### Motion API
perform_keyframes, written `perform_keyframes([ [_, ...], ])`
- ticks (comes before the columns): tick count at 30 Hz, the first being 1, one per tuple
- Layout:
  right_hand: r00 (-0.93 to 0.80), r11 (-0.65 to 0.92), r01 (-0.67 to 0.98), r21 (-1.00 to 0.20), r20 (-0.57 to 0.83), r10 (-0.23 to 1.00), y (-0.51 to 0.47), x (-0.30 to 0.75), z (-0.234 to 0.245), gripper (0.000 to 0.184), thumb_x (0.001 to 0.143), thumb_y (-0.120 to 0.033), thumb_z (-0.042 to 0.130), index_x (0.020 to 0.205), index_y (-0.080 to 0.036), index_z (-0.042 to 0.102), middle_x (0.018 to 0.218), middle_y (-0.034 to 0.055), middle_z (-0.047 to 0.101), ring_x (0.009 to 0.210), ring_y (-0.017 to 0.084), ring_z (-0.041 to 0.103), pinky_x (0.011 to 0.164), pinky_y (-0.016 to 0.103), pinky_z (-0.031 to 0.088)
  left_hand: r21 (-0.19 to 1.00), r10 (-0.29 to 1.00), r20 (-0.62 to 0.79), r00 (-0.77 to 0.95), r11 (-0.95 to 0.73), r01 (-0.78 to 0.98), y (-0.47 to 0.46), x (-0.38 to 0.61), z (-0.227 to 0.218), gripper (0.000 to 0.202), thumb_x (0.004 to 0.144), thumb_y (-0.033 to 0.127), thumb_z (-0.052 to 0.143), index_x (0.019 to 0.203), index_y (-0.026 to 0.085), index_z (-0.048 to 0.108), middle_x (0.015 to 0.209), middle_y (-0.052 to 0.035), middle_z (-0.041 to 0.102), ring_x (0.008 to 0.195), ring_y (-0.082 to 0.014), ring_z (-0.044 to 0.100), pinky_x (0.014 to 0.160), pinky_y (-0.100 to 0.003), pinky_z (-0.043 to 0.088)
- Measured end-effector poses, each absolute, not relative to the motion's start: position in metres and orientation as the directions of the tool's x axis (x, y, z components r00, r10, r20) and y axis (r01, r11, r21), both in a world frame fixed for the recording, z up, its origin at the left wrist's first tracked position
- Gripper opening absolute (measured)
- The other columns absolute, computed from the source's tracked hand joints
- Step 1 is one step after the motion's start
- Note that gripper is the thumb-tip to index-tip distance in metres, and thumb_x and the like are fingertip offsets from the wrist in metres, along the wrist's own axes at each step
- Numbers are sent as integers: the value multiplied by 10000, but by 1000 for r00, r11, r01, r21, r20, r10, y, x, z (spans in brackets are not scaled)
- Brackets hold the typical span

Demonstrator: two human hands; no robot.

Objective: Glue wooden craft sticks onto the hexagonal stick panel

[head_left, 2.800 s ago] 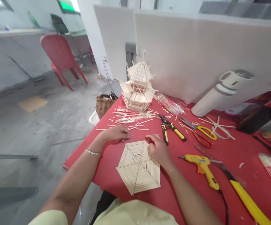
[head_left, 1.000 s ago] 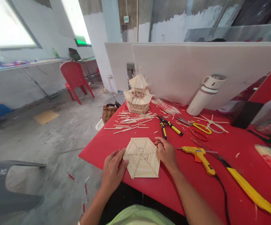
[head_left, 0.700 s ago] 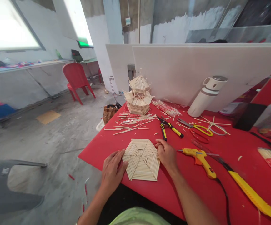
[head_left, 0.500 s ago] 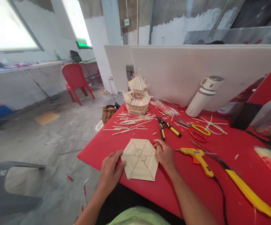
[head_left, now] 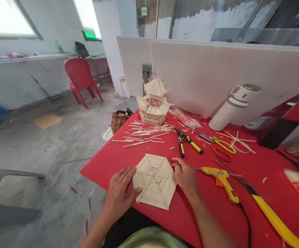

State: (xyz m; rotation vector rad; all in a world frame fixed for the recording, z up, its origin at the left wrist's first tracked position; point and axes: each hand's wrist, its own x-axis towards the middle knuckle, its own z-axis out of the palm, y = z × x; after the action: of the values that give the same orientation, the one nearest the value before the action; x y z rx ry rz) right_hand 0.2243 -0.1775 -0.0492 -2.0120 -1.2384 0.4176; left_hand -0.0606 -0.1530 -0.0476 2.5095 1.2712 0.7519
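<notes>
A flat hexagonal panel of thin wooden sticks [head_left: 155,181], laid in rings round its centre, lies on the red tabletop in front of me. At its left edge my left hand [head_left: 120,187] has its fingers along the side and its thumb over the lower left rim. My right hand [head_left: 185,174] has curled fingers against the upper right edge, the fingertips partly hidden. Behind the panel are loose sticks [head_left: 141,140] and yellow-black cutters [head_left: 185,139]. A yellow glue gun [head_left: 223,181] lies just right of my right hand.
A tiered stick pagoda [head_left: 154,100] stands at the table's far corner. Farther right are scissors [head_left: 221,142], red-handled pliers [head_left: 220,153], a leaning white flask [head_left: 232,106] and a yellow utility knife [head_left: 273,215]. White boards [head_left: 216,72] rise behind the table. A bag [head_left: 119,120] sits beyond its left edge.
The hexagonal panel has turned slightly clockwise on the table, with both hands staying at its edges. My view has shifted a little; the tools lie where they were.
</notes>
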Motion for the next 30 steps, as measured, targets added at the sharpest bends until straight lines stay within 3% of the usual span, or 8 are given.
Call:
perform_keyframes([
  [6, 486, -286, 705, -649, 149, 861, -181, 223, -46, 361, 852, -243, 408, 1015, -246, 729, 934, 23, 779, 892, 202, 714, 801, 309, 505, 420, 782, 308, 542, -623, 660, -140, -51, -43, 543, 968, 439, 558, 1468, 257, 448, 1428, -116, 601, 1324, -315, 532, 1062, -518, 445],
  [10, 381, -142, 767, -626, 267, 885, -180, 226, -46, 417, 833, -157, 398, 1111, -224, 700, 1107, 39, 747, 1037, 201, 665, 918, 328, 496, 487, 836, 377, 398, -544, 683, -139, -55, -37, 396, 985, 394, 527, 1347, 235, 552, 1380, -140, 596, 1251, -286, 574, 996, -434, 497],
  [12, 292, -51, 786, -616, 297, 909, -180, 226, -46, 443, 837, -134, 393, 1165, -207, 682, 1158, 52, 729, 1097, 212, 629, 983, 358, 476, 459, 845, 398, 357, -521, 720, -148, -60, -35, 387, 951, 439, 581, 1278, 232, 591, 1230, -128, 653, 1111, -283, 629, 905, -412, 520],
  [15, 216, -4, 791, -612, 274, 937, -180, 224, -44, 449, 867, -130, 381, 1208, -193, 664, 1173, 61, 720, 1111, 219, 604, 993, 375, 474, 374, 814, 382, 438, -570, 732, -168, -66, -34, 614, 832, 620, 671, 1301, 237, 571, 1152, -126, 676, 1031, -310, 637, 876, -445, 506],
  [18, 196, -19, 804, -595, 234, 952, -182, 219, -41, 436, 887, -145, 371, 1207, -179, 667, 1174, 73, 715, 1108, 221, 602, 998, 377, 466, 324, 775, 332, 537, -629, 707, -182, -66, -38, 935, 679, 782, 696, 1414, 242, 490, 1305, -167, 634, 1177, -380, 583, 1021, -541, 430],
  [20, 218, -53, 815, -577, 221, 951, -186, 217, -40, 426, 898, -158, 366, 1190, -181, 675, 1157, 76, 719, 1098, 222, 610, 994, 374, 462, 304, 762, 303, 572, -646, 700, -183, -64, -43, 1015, 657, 797, 697, 1471, 248, 441, 1377, -170, 606, 1247, -396, 552, 1102, -575, 358],
  [26, 274, -156, 868, -471, 193, 942, -199, 218, -37, 401, 899, -195, 387, 1147, -214, 701, 1109, 59, 737, 1059, 226, 645, 930, 345, 466, 345, 743, 234, 627, -666, 661, -154, -69, -41, 948, 646, 726, 761, 1446, 276, 522, 1398, -135, 618, 1258, -369, 573, 1160, -574, 323],
  [30, 309, -221, 873, -435, 143, 940, -204, 220, -33, 401, 902, -215, 386, 1130, -228, 715, 1104, 47, 754, 1024, 218, 682, 880, 329, 478, 466, 729, 152, 667, -648, 603, -121, -75, -18, 810, 654, 711, 771, 1333, 292, 631, 1335, -119, 665, 1199, -340, 622, 1103, -514, 421],
])
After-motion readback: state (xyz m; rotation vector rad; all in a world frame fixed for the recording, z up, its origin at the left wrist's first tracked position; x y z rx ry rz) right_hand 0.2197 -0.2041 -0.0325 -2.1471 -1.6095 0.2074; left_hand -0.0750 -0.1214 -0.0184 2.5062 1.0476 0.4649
